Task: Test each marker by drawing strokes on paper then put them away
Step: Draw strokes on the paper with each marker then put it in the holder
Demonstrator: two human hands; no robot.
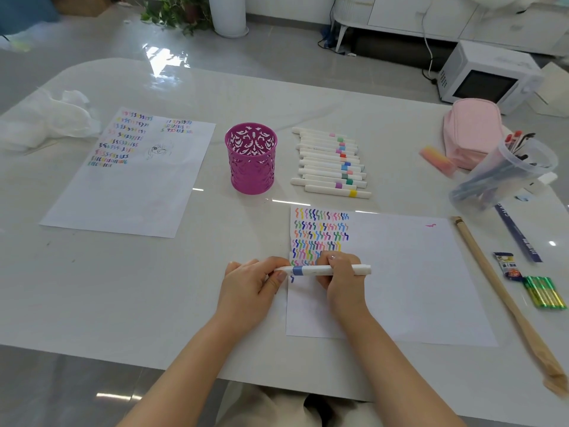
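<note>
A pale glossy tabletop (pixel 215 303) carries everything. Two white sheets lie on it. The far-left sheet (pixel 129 192) has rows of coloured squiggles and a small sketch. The near sheet (pixel 400 272) lies in front of the person, with rows of coloured strokes filling its upper left corner. A long wooden stick (pixel 498 291) lies just right of the near sheet. A pink pouch (pixel 471 131) and a clear jug (pixel 505 174) of pens stand at the far right. A purple cut-out cup (pixel 251 158) stands upright between the sheets. Beside it on the right lies a row of white markers (pixel 329 163).

Both hands hold one white marker (pixel 320 269) with a blue band, level over the near sheet's left edge. The left hand (pixel 249 288) pinches its left end between thumb and fingers (pixel 275 280). The right hand (pixel 341 278) has its fingers curled round the barrel.
</note>
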